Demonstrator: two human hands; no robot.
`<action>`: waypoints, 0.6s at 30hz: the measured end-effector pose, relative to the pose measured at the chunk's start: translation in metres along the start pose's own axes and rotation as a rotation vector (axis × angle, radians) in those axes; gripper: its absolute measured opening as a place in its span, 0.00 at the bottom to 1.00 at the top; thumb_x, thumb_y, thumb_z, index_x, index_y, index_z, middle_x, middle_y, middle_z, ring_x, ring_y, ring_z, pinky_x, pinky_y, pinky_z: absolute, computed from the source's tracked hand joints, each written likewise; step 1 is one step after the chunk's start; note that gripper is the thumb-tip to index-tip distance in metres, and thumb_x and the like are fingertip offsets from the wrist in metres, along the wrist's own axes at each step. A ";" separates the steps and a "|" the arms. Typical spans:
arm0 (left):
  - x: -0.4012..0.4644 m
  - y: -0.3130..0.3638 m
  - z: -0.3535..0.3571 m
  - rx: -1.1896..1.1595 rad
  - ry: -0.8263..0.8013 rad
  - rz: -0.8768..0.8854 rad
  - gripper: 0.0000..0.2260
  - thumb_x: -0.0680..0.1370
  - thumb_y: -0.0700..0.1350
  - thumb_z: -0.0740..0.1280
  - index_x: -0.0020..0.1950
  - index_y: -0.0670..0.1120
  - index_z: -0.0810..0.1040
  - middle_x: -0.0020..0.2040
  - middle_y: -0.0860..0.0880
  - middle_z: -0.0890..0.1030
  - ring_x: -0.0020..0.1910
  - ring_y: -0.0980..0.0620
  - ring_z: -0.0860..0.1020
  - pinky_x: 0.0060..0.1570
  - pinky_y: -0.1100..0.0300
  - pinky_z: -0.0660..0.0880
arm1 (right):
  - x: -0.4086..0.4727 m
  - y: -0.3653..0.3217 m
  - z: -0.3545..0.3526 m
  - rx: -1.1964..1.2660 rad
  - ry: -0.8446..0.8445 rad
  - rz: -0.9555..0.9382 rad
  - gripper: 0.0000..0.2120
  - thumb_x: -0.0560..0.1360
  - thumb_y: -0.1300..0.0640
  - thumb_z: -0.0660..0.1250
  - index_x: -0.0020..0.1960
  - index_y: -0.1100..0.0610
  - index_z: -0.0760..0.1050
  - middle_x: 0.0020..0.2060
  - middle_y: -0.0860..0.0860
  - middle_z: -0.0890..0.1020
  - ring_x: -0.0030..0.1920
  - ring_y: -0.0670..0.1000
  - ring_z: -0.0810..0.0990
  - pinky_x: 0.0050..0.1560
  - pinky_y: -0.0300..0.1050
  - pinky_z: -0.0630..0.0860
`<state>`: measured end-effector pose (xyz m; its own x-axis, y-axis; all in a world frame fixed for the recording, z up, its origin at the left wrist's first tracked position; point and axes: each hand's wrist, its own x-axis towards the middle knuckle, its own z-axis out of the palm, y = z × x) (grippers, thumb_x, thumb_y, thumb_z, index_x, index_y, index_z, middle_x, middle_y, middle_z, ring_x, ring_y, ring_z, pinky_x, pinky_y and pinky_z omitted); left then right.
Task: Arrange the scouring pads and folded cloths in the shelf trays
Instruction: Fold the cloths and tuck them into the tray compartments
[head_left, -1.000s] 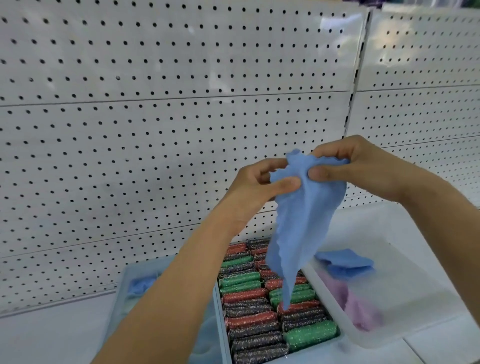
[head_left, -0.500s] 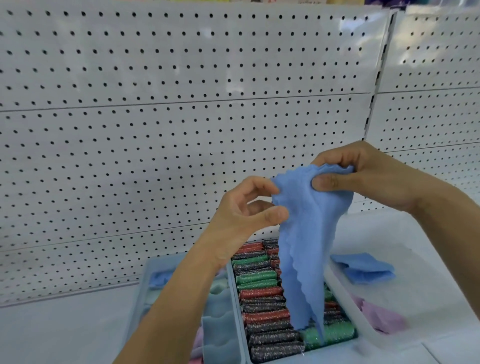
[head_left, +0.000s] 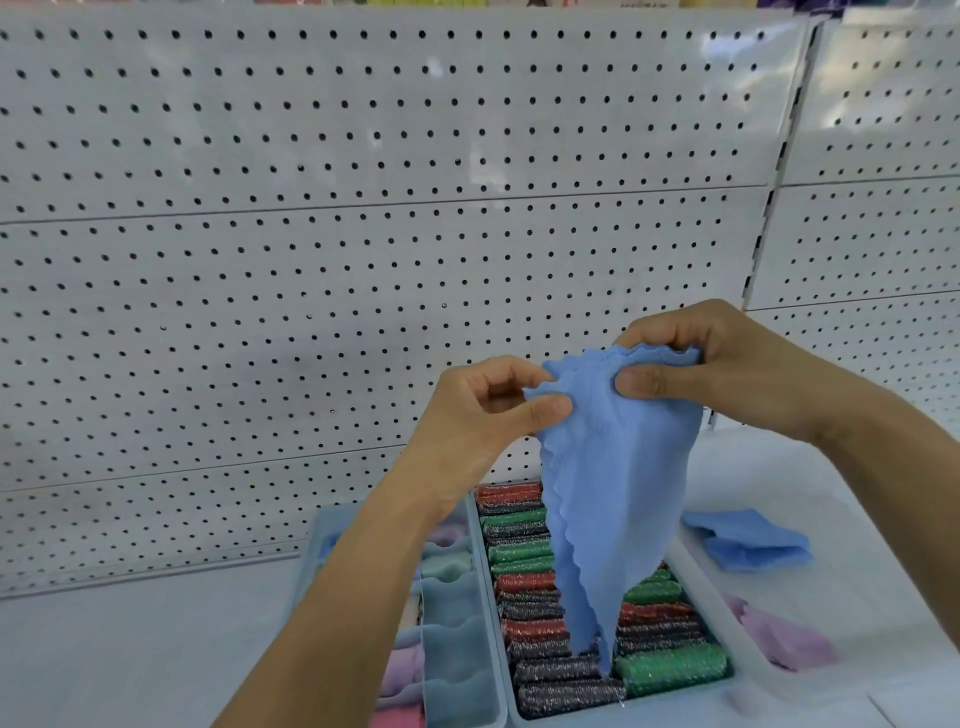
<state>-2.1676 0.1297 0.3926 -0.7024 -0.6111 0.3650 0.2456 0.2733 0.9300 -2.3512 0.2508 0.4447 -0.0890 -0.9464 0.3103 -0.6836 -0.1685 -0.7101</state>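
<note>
Presently: blue cloth (head_left: 613, 499) hangs unfolded at frame centre, above scouring pads (head_left: 524, 566) | left hand (head_left: 483, 415) and right hand (head_left: 727, 374) each pinch its top edge | risk: uneven pinches skew fold; tip may snag pads.

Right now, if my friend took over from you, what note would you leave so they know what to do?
Left hand and right hand both pinch the top edge of a blue cloth, which hangs unfolded above the pad tray.
Done: scouring pads fill that tray in rows; a folded blue cloth and pink cloth lie in the clear tray on the right.
Left: fold the hanging cloth, then probably lay it with the others.
</note>
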 end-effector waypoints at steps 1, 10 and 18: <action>0.000 0.002 -0.001 0.016 0.035 0.013 0.03 0.72 0.36 0.73 0.43 0.41 0.81 0.39 0.45 0.83 0.39 0.52 0.80 0.46 0.61 0.80 | -0.001 0.000 0.000 0.026 0.015 0.017 0.06 0.71 0.52 0.74 0.47 0.51 0.82 0.41 0.51 0.83 0.41 0.46 0.81 0.40 0.40 0.76; 0.007 0.022 -0.010 0.088 0.200 0.153 0.05 0.70 0.36 0.75 0.39 0.44 0.81 0.34 0.52 0.83 0.33 0.55 0.79 0.37 0.63 0.77 | -0.005 0.007 0.006 0.328 0.179 0.037 0.09 0.64 0.58 0.73 0.42 0.59 0.80 0.38 0.52 0.84 0.40 0.49 0.81 0.42 0.39 0.77; 0.012 0.026 -0.027 0.415 -0.131 -0.111 0.10 0.72 0.40 0.75 0.52 0.49 0.82 0.39 0.47 0.79 0.38 0.53 0.74 0.40 0.59 0.76 | 0.001 0.013 0.022 0.489 0.237 -0.062 0.02 0.65 0.58 0.72 0.38 0.53 0.82 0.36 0.50 0.84 0.39 0.47 0.81 0.42 0.36 0.76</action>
<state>-2.1514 0.1097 0.4219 -0.7946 -0.5616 0.2308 -0.1059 0.5025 0.8581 -2.3446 0.2418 0.4218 -0.2583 -0.8523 0.4548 -0.2814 -0.3840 -0.8794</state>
